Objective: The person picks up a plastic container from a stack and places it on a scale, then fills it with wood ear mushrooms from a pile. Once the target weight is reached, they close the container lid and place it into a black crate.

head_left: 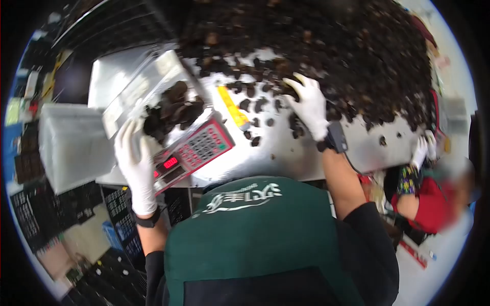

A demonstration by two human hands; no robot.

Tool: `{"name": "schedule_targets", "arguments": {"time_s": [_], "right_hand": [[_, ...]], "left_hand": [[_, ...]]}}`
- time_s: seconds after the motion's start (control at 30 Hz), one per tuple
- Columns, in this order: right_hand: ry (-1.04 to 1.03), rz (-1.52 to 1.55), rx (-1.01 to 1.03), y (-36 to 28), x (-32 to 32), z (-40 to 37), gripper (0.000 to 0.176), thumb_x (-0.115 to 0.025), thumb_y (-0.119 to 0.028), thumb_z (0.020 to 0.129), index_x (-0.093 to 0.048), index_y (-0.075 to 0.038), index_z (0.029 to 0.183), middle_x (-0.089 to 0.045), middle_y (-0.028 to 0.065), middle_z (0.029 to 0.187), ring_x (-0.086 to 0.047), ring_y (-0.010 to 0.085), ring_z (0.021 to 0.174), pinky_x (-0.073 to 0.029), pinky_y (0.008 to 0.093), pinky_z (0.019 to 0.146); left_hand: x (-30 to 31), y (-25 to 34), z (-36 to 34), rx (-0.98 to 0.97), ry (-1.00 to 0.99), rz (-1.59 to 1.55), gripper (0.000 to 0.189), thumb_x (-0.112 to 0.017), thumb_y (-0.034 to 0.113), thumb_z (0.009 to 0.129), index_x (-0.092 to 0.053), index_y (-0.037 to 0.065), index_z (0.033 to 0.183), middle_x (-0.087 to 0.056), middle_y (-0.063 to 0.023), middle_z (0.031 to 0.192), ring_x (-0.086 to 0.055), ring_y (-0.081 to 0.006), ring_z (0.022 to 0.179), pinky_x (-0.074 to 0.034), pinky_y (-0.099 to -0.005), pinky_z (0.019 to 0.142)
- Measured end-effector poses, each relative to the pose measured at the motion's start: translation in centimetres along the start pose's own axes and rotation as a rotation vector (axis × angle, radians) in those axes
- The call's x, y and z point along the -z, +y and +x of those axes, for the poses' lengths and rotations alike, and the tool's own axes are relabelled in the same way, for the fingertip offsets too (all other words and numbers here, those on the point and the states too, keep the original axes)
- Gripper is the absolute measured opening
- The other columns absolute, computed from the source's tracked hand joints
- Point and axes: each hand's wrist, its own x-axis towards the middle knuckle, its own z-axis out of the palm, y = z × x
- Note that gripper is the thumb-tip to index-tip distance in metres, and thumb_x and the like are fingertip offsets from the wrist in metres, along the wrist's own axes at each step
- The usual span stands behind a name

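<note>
My left hand [133, 158], in a white glove, touches the near left edge of a clear plastic bag [120, 115] holding dark, mushroom-like pieces [176, 109]; its fingers look bent around the bag's edge. The bag lies on a scale, whose red panel [196, 153] with keys and a lit display faces me. My right hand [309, 104], also white-gloved, hovers at the near edge of the big dark heap [357, 61], fingers spread and curved, with nothing visible between them. A yellow tool [232, 105] lies on the metal table [286, 166] between both hands.
Left of the scale stands a translucent, bag-lined container [74, 145]. Black crates [122, 217] are stacked below the table's left side. At the right, another person in red [434, 206] has gloved hands [423, 148] at the table edge. Loose dark pieces lie around the yellow tool.
</note>
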Motion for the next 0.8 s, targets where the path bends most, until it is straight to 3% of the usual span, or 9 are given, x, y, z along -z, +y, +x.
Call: {"name": "schedule_targets", "arguments": {"time_s": [0.13, 0.23, 0.3, 0.37, 0.47, 0.7, 0.8], "right_hand": [[0.109, 0.193, -0.101, -0.1, -0.1, -0.2, 0.023, -0.073, -0.011, 0.081, -0.074, -0.015, 0.104, -0.068, 0.0073, 0.103, -0.067, 0.0248, 0.095, -0.055, 0.0328, 0.083], [0.186, 0.259, -0.045, 0.7, 1.1, 1.1, 0.019, -0.075, -0.008, 0.083, -0.074, -0.008, 0.102, -0.069, 0.0083, 0.101, -0.068, 0.0236, 0.094, -0.052, 0.0316, 0.086], [0.139, 0.256, -0.053, 1.2, 1.8, 2.0, 0.019, -0.075, -0.012, 0.083, -0.074, -0.008, 0.102, -0.069, 0.0089, 0.1, -0.068, 0.0253, 0.094, -0.052, 0.0323, 0.085], [-0.051, 0.08, -0.103, 1.7, 2.2, 2.7, 0.019, -0.074, -0.015, 0.084, -0.074, -0.008, 0.101, -0.069, 0.0096, 0.099, -0.067, 0.0276, 0.093, -0.052, 0.0332, 0.083], [0.022, 0.152, -0.01, 1.3, 3.0, 5.2, 0.017, -0.074, -0.012, 0.084, -0.073, -0.005, 0.1, -0.069, 0.0103, 0.097, -0.068, 0.0271, 0.092, -0.052, 0.0326, 0.084], [-0.03, 0.492, 0.343, -14.4, 6.6, 11.2, 0.019, -0.073, -0.002, 0.082, -0.073, -0.003, 0.101, -0.07, 0.0081, 0.098, -0.067, 0.0196, 0.093, -0.05, 0.0281, 0.087], [-0.118, 0.693, 0.518, -20.6, 5.4, 12.4, 0.023, -0.075, 0.0, 0.076, -0.074, -0.004, 0.099, -0.068, 0.0092, 0.095, -0.068, 0.021, 0.087, -0.053, 0.0286, 0.08]], "left_hand": [[1.8, -1.0, -0.9, 0.082, 0.077, -0.024, 0.04, -0.06, -0.004, 0.088, -0.062, 0.003, 0.127, -0.059, -0.0163, 0.129, -0.056, -0.0316, 0.122, -0.042, -0.0389, 0.106], [3.2, -2.0, -1.9, 0.149, 0.126, -0.014, 0.038, -0.06, -0.004, 0.089, -0.063, 0.004, 0.126, -0.059, -0.0153, 0.13, -0.057, -0.0304, 0.121, -0.043, -0.0381, 0.105], [3.8, -2.8, -2.8, 0.203, 0.159, 0.001, 0.039, -0.061, -0.004, 0.087, -0.064, 0.005, 0.124, -0.059, -0.0153, 0.129, -0.058, -0.0318, 0.119, -0.044, -0.0391, 0.104], [4.6, -3.4, -3.6, 0.245, 0.168, 0.011, 0.038, -0.063, -0.002, 0.087, -0.064, 0.006, 0.124, -0.059, -0.015, 0.129, -0.058, -0.0315, 0.119, -0.045, -0.039, 0.103], [5.6, -3.9, -4.7, 0.297, 0.19, 0.048, 0.037, -0.064, 0.0, 0.087, -0.064, 0.006, 0.123, -0.06, -0.0146, 0.129, -0.057, -0.0313, 0.12, -0.044, -0.0391, 0.104], [7.2, -4.1, -5.8, 0.343, 0.253, 0.049, 0.037, -0.061, -0.003, 0.088, -0.064, 0.004, 0.124, -0.06, -0.0135, 0.13, -0.057, -0.0275, 0.123, -0.041, -0.0374, 0.107], [7.3, -3.9, -5.9, 0.336, 0.255, 0.049, 0.038, -0.063, -0.002, 0.087, -0.064, 0.006, 0.124, -0.06, -0.0133, 0.129, -0.057, -0.0296, 0.122, -0.043, -0.0385, 0.105]]}}
